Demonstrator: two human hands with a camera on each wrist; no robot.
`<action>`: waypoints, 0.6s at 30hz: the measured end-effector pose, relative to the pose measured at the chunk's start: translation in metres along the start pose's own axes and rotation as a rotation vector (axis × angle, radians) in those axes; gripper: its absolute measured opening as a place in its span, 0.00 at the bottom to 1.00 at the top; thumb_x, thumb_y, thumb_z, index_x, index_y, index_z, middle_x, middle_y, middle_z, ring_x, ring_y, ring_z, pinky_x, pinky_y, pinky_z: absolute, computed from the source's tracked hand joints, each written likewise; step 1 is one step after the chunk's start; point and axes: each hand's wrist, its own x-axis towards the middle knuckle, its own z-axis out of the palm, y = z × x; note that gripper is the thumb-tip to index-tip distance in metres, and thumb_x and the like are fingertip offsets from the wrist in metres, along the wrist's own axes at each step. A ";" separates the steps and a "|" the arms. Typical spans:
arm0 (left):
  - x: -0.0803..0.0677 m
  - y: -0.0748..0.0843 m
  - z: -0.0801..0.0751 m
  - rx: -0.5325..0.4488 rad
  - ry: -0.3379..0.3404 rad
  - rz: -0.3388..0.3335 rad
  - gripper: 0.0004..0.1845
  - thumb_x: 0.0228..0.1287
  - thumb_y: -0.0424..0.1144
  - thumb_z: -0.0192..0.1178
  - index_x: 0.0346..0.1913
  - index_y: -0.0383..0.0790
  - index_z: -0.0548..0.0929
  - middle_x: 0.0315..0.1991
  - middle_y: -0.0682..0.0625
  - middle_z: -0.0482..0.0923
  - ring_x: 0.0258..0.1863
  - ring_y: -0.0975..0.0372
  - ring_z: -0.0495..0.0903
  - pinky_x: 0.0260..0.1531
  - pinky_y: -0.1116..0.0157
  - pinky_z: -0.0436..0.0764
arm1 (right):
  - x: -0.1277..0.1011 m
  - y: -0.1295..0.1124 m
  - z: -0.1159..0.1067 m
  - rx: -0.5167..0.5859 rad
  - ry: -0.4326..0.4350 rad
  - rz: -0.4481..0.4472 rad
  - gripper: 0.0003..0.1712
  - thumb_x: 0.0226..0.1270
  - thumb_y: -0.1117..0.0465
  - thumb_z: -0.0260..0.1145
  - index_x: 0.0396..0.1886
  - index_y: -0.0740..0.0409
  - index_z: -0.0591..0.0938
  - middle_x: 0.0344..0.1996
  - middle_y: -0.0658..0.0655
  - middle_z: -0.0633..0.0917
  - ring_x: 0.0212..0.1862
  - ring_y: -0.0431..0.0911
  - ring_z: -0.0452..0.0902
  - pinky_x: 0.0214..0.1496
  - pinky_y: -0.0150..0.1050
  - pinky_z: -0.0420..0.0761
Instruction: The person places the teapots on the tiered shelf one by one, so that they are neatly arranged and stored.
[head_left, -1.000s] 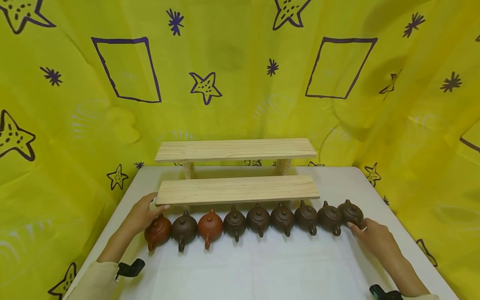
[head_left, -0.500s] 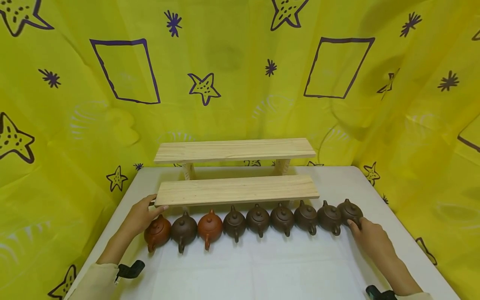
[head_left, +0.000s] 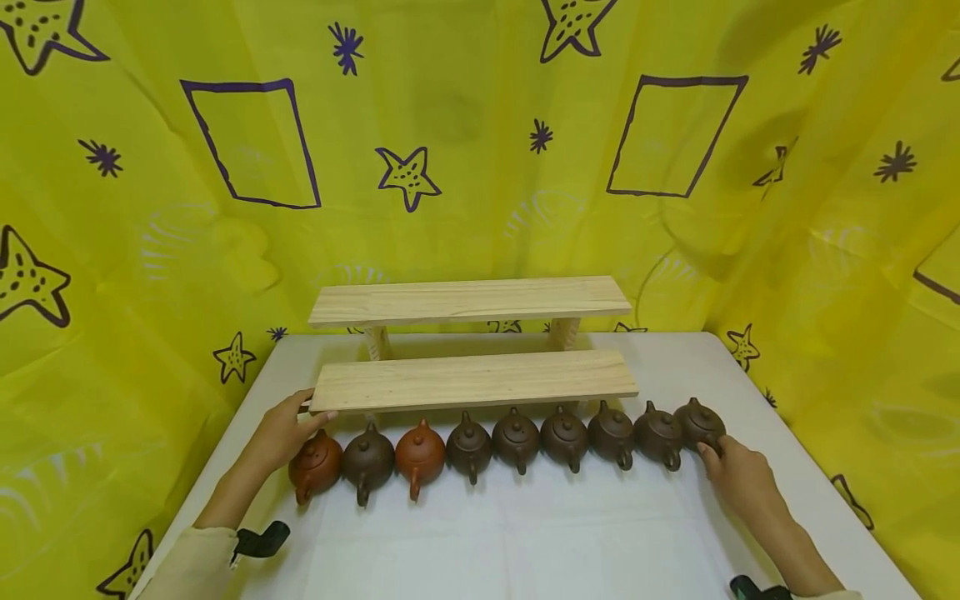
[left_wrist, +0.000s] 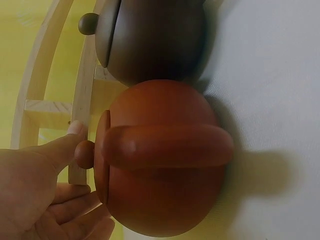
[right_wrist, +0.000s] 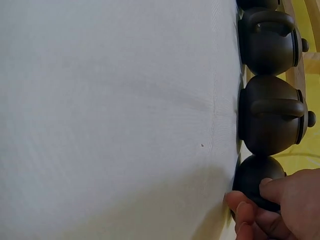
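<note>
The right hand (head_left: 738, 475) grip pinches the rightmost dark teapot (head_left: 699, 423); the left hand (head_left: 281, 433), fingers spread, touches the red-brown teapot (head_left: 317, 463).

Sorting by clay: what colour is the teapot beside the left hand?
Reddish-brown, shown best in the left wrist view: teapot, left hand.

Staged recording setup, yellow star-print backdrop cloth (head_left: 480, 167), white table (head_left: 525, 542), wooden display shelf (head_left: 472, 379)

Bare bench (head_left: 525, 533) lies open at 6 o'clock of the teapot row (head_left: 517, 437). At 12 o'clock the lower shelf (head_left: 472, 379) overhangs the pots closely. The pots stand touching, without gaps.
</note>
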 end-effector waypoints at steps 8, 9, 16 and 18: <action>-0.001 0.000 0.000 -0.002 0.006 0.006 0.39 0.78 0.52 0.62 0.74 0.22 0.66 0.68 0.22 0.72 0.68 0.28 0.70 0.64 0.31 0.72 | -0.002 0.000 -0.001 0.035 0.094 -0.015 0.18 0.83 0.60 0.58 0.31 0.66 0.76 0.19 0.53 0.84 0.25 0.55 0.79 0.28 0.47 0.73; -0.001 0.000 0.000 -0.003 0.008 0.009 0.39 0.78 0.52 0.62 0.74 0.22 0.67 0.68 0.22 0.72 0.68 0.28 0.70 0.64 0.31 0.72 | -0.002 0.000 -0.001 0.038 0.114 -0.028 0.18 0.83 0.61 0.59 0.31 0.67 0.76 0.19 0.53 0.84 0.25 0.56 0.79 0.27 0.48 0.74; 0.000 -0.001 0.003 -0.013 0.023 0.019 0.37 0.78 0.51 0.62 0.73 0.22 0.68 0.67 0.23 0.73 0.67 0.29 0.72 0.64 0.31 0.72 | 0.006 -0.009 -0.014 0.048 0.205 -0.095 0.14 0.81 0.65 0.60 0.33 0.71 0.77 0.20 0.59 0.86 0.19 0.50 0.75 0.20 0.42 0.71; 0.000 -0.002 0.003 -0.015 0.027 0.021 0.37 0.78 0.51 0.62 0.73 0.22 0.68 0.67 0.23 0.73 0.67 0.30 0.72 0.64 0.32 0.73 | 0.011 -0.015 -0.020 0.055 0.208 -0.096 0.15 0.82 0.64 0.59 0.33 0.70 0.77 0.21 0.61 0.87 0.19 0.47 0.72 0.19 0.38 0.67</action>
